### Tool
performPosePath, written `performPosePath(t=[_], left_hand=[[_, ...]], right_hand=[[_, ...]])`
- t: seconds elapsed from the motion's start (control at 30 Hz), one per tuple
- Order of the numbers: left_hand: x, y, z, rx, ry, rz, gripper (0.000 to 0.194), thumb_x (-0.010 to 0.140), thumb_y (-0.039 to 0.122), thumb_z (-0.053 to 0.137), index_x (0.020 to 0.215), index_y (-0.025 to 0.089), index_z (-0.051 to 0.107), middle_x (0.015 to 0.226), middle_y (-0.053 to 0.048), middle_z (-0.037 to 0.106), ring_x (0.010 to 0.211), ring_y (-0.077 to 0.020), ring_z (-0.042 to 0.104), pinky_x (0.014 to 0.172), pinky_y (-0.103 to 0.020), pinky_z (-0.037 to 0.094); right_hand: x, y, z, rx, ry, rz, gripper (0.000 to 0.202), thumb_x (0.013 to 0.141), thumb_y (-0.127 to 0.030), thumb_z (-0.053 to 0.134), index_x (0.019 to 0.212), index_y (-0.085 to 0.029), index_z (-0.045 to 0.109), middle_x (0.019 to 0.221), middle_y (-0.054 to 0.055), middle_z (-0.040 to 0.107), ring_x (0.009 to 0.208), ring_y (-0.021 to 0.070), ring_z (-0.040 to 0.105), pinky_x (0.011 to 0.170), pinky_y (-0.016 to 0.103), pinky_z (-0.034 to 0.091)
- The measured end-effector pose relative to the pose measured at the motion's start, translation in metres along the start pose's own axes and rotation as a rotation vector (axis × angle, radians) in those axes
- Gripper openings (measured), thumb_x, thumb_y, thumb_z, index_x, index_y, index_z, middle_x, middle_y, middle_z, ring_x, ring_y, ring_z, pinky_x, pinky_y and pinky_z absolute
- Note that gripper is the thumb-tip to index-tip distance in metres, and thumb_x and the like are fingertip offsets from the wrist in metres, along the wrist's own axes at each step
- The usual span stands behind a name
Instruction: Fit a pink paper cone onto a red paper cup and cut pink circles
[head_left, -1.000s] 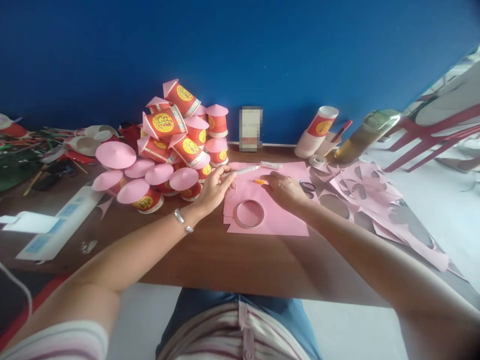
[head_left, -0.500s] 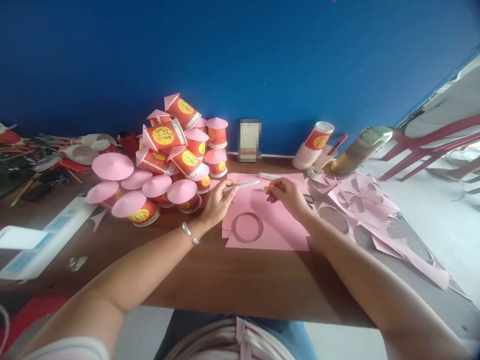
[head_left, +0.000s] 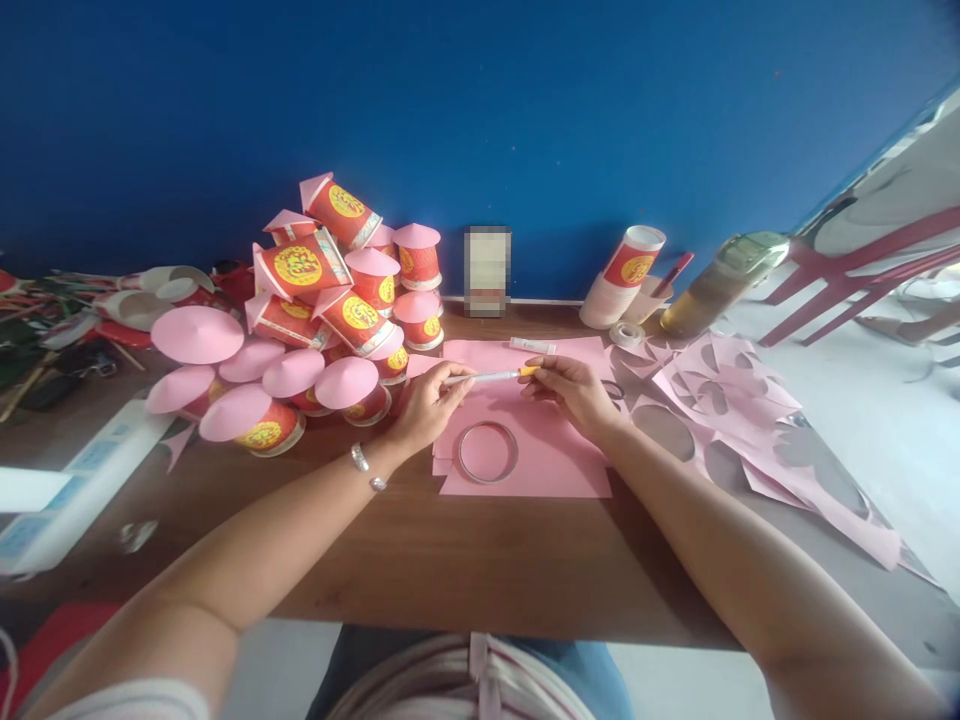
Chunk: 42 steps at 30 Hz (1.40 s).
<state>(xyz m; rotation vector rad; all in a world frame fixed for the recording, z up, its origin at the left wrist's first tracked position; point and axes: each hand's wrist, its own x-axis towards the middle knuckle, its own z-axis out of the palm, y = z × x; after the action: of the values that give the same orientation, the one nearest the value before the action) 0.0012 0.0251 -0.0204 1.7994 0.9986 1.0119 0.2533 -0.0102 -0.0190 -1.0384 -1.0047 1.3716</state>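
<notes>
My left hand (head_left: 433, 402) is closed on the white barrel of a slim pen (head_left: 491, 377), which lies level above pink paper. At the pen's right end, my right hand (head_left: 570, 388) pinches a small yellow cap (head_left: 529, 371); the cap meets the pen's tip. Beneath both hands are stacked sheets of pink paper (head_left: 555, 465). A thin ring (head_left: 488, 452) rests on the sheets, nearer to me. Behind the pen lies a white glue-stick-like tube (head_left: 532, 346). Scissor handles (head_left: 615, 390) show partly beside my right wrist.
Red paper cups (head_left: 300, 265) with pink cone tops are piled at the left. Pink paper offcuts (head_left: 750, 400) cover the right side. A tape roll (head_left: 627, 333), stacked cups (head_left: 634, 265) and a bottle (head_left: 724, 285) stand at the back right. A power strip (head_left: 82, 480) lies far left.
The yellow cap in my right hand and the pen tip have come together, where there was a gap before. The view has shifted slightly to the right.
</notes>
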Motion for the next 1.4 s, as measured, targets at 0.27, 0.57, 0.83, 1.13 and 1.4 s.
performPosePath(t=[0.27,0.57,0.83,1.13,1.4], left_hand=[[-0.002,-0.001,-0.003,0.022,-0.021,0.042,0.031,0.093,0.048,0.068,0.101,0.019,0.073,0.091,-0.005,0.076,0.076,-0.0164,0.071,0.064,-0.024,0.055],[-0.004,0.009,-0.002,0.079,-0.079,0.074,0.037,0.096,0.054,0.063,0.091,0.019,0.072,0.082,-0.004,0.076,0.07,-0.0164,0.07,0.065,-0.026,0.056],[-0.006,0.001,0.0,0.351,0.098,0.316,0.044,0.098,0.039,0.064,0.136,0.02,0.054,0.131,-0.013,0.067,0.121,-0.025,0.064,0.103,-0.041,0.054],[-0.002,-0.019,-0.002,0.825,-0.057,0.376,0.04,0.09,0.016,0.065,0.129,0.015,0.058,0.133,-0.018,0.066,0.124,-0.0346,0.059,0.108,-0.054,0.05],[0.003,-0.023,0.0,0.846,-0.081,0.385,0.035,0.097,0.018,0.055,0.132,0.017,0.059,0.135,-0.016,0.066,0.129,-0.033,0.058,0.112,-0.052,0.047]], right_hand=[[-0.008,-0.004,0.009,-0.176,-0.009,-0.057,0.047,0.071,-0.058,0.089,0.093,-0.019,0.077,0.087,0.007,0.08,0.074,0.0191,0.076,0.076,0.037,0.064],[-0.014,-0.003,0.012,-0.469,-0.048,-0.13,0.04,0.081,-0.056,0.079,0.091,-0.018,0.077,0.079,0.006,0.078,0.071,0.02,0.074,0.072,0.036,0.061],[0.01,-0.017,-0.041,-1.01,0.351,-0.421,0.024,0.092,-0.036,0.06,0.1,-0.021,0.077,0.104,0.01,0.078,0.09,0.0254,0.071,0.085,0.039,0.057],[0.017,-0.005,-0.075,-1.368,0.544,-0.384,0.026,0.09,-0.024,0.056,0.104,-0.016,0.075,0.118,0.019,0.069,0.115,0.0368,0.058,0.1,0.054,0.049],[0.004,-0.006,-0.037,-1.65,0.118,-0.519,0.026,0.101,-0.03,0.057,0.116,-0.019,0.075,0.122,0.016,0.071,0.118,0.0339,0.059,0.1,0.05,0.05]])
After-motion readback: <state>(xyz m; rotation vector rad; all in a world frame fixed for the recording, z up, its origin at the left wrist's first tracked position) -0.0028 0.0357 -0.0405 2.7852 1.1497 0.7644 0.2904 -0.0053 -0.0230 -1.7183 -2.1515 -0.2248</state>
